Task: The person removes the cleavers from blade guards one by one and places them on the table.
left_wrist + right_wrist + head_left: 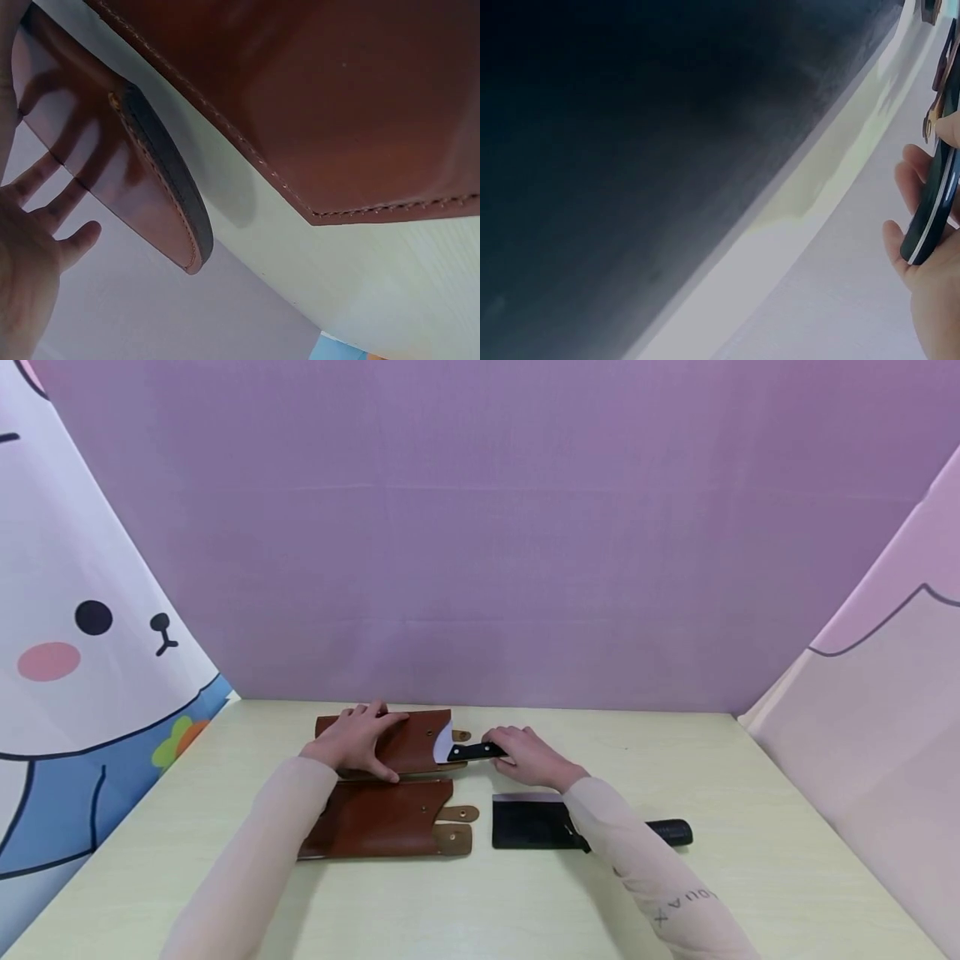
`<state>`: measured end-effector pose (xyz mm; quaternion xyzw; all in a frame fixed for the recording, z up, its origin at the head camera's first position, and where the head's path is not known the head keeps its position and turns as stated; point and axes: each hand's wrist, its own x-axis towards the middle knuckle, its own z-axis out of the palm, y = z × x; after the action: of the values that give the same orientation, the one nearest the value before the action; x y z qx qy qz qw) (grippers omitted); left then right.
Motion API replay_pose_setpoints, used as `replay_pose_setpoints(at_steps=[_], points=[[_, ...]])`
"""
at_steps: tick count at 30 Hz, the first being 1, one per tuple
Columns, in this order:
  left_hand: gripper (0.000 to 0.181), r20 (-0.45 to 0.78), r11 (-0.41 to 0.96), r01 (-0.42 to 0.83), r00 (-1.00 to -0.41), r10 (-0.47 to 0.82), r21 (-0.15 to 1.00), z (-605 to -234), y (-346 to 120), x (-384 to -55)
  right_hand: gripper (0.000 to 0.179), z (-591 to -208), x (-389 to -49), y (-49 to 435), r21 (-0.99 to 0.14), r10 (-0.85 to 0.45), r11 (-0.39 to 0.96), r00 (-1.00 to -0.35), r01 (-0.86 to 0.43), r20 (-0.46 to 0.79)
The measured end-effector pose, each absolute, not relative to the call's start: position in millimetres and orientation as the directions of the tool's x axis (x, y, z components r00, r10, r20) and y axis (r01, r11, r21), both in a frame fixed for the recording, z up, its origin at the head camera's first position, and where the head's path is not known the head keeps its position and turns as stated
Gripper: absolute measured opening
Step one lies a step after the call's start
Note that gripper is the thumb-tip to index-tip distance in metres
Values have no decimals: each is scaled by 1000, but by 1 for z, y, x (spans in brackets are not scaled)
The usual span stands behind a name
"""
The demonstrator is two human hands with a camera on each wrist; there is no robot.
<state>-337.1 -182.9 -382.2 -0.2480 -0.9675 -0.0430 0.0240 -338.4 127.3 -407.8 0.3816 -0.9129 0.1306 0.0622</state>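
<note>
A brown leather knife sheath point(420, 735) lies at the back of the table. My left hand point(357, 739) spans it, thumb at the near edge and fingers at the far edge, holding it. From its right-hand opening sticks a knife point(472, 752) with a black riveted handle; part of the pale blade shows and the rest is hidden inside. My right hand point(528, 756) grips the end of that handle, also seen in the right wrist view as a curved black handle point(934, 202). A second brown sheath point(382, 822) with snap straps lies in front of the first.
A dark-bladed cleaver point(528, 825) lies right of the second sheath, partly under my right forearm, its black handle point(672, 832) pointing right. A purple cloth wall point(525, 568) stands behind the pale table point(420, 910). Printed cloth point(112, 710) borders the left side.
</note>
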Motion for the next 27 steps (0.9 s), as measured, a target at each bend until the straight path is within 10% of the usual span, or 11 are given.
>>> replay_pose_setpoints(at_steps=[27], points=[[99, 88, 862, 502, -864, 496, 73, -377, -181, -329, 31, -402, -329, 134, -227, -672, 667, -705, -709, 227]])
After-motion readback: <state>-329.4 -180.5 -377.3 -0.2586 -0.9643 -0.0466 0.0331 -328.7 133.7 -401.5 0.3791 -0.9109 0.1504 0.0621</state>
